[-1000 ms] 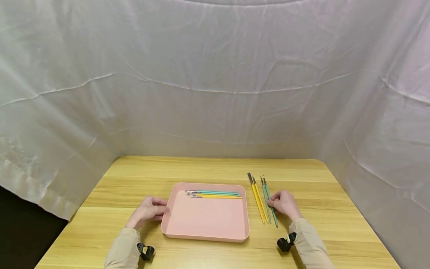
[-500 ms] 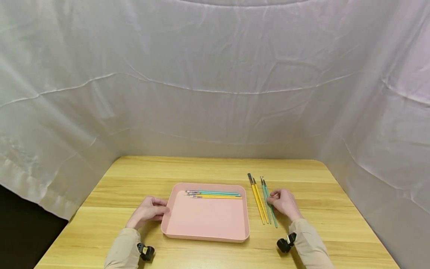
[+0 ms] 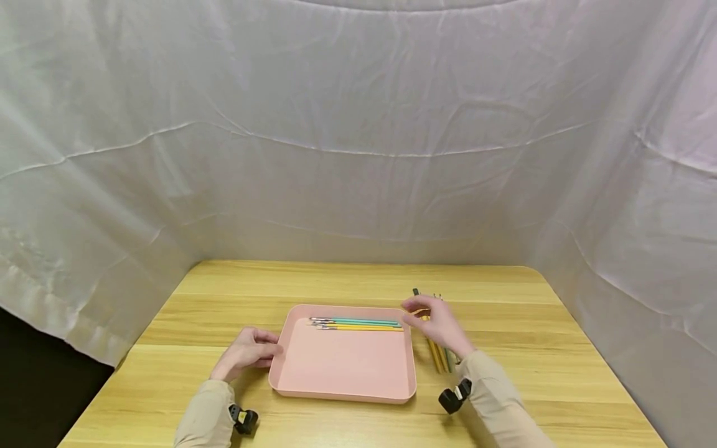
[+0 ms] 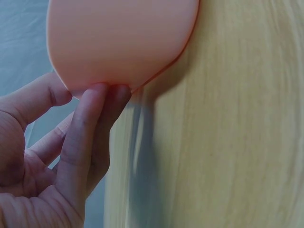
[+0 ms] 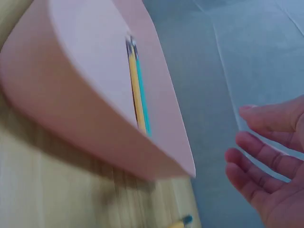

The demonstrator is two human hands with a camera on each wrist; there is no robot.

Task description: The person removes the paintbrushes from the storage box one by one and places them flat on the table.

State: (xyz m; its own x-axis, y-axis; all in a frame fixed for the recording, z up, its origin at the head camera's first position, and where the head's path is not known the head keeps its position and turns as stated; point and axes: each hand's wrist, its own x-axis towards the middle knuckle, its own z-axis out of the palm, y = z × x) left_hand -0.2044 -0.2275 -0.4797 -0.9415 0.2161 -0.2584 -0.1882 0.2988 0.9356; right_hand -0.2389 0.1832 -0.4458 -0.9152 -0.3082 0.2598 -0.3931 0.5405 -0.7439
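Note:
A shallow pink tray point(image 3: 347, 368) lies on the wooden table, with several slim teal paintbrushes point(image 3: 366, 321) and yellow paintbrushes point(image 3: 366, 328) laid sideways along its far side. At the tray's left side, my left hand point(image 3: 246, 353) pinches the wall, thumb at the rim and fingertips against the outside. My right hand point(image 3: 439, 326) hovers by the far right corner, fingers loosely bent and apart; the right wrist view shows nothing in it. Under that hand, partly hidden, yellow paintbrushes point(image 3: 434, 356) lie lengthwise beside the tray, and the teal ones there are mostly covered.
The wooden table point(image 3: 538, 367) extends around the tray to rounded far corners. Pale grey cloth point(image 3: 358, 186) hangs behind it and along both sides. Each wrist carries a small black camera, such as the right wrist camera point(image 3: 454, 398).
My right hand first nudges the two loose teal paintbrushes closer together, then leaves them and moves left to the tray's far right corner. My left hand and the tray stay put.

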